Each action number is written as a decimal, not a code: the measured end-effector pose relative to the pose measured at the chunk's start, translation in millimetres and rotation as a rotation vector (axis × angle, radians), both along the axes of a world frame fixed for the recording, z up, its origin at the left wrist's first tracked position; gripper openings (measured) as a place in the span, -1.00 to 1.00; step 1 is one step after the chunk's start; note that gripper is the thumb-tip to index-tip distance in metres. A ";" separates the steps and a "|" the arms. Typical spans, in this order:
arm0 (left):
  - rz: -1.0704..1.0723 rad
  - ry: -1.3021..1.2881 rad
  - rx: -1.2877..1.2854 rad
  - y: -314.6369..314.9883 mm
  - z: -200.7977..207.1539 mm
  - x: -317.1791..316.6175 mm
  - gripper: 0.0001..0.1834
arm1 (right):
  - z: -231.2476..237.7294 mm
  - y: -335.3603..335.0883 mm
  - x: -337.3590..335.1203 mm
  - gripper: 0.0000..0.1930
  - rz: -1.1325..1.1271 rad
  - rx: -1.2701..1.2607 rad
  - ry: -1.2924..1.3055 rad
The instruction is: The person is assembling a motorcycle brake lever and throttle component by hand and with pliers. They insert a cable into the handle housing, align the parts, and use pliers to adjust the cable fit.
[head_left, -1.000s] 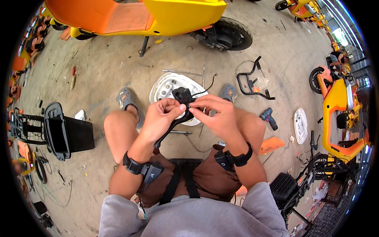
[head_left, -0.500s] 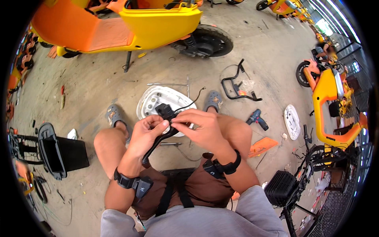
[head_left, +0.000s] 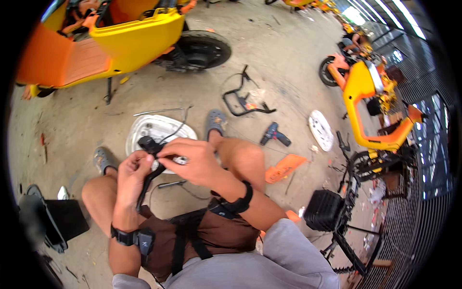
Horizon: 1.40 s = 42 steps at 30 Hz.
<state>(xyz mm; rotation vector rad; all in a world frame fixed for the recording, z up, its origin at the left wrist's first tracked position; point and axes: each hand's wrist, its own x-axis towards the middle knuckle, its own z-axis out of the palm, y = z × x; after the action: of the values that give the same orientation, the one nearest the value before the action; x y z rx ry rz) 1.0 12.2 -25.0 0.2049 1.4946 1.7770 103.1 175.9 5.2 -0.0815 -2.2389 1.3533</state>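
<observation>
- The lever (head_left: 147, 187) is pinched near its clamp (head_left: 149, 143) by the left hand (head_left: 131, 172) and right hand (head_left: 195, 161), above the white panel (head_left: 136, 128).
- Its long axis is slanted toward the shorts (head_left: 162, 236), nearer the left hand.

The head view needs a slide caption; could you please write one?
The left hand and right hand hold a black lever assembly over a white panel on the floor.

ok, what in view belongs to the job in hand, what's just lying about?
In the job:
- black lever assembly, at left hand and right hand

Apparently lying about:
- power drill
- orange panel
- black tubular frame
- white oval shell

Larger white shell: unclear.
</observation>
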 end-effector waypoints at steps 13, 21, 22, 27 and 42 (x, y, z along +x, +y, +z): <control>-0.012 -0.057 -0.026 -3.2 9.1 2.6 -0.76 | 2.9 -8.6 -3.9 -0.84 -0.028 -0.123 -0.071; 0.105 -0.097 -0.017 -0.6 9.4 6.5 -0.80 | 14.6 -11.5 -3.5 -0.85 -0.046 -0.068 -0.073; 0.102 -0.115 -0.003 0.2 10.9 5.8 -0.82 | 12.4 -11.8 -4.3 -0.86 -0.055 -0.085 -0.071; 0.106 -0.238 -0.079 0.8 17.1 9.0 -0.81 | 2.3 -13.3 -4.0 -0.86 -0.048 -0.118 -0.098; 0.043 -0.358 0.076 -3.1 8.0 7.1 -0.75 | 8.9 -8.9 -1.6 -0.83 -0.052 -0.092 -0.164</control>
<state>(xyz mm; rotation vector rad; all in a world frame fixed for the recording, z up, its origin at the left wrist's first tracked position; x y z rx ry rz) 8.1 9.1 -17.0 -0.1055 1.1840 1.7949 101.5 167.0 14.1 -0.2904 -2.2893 1.4679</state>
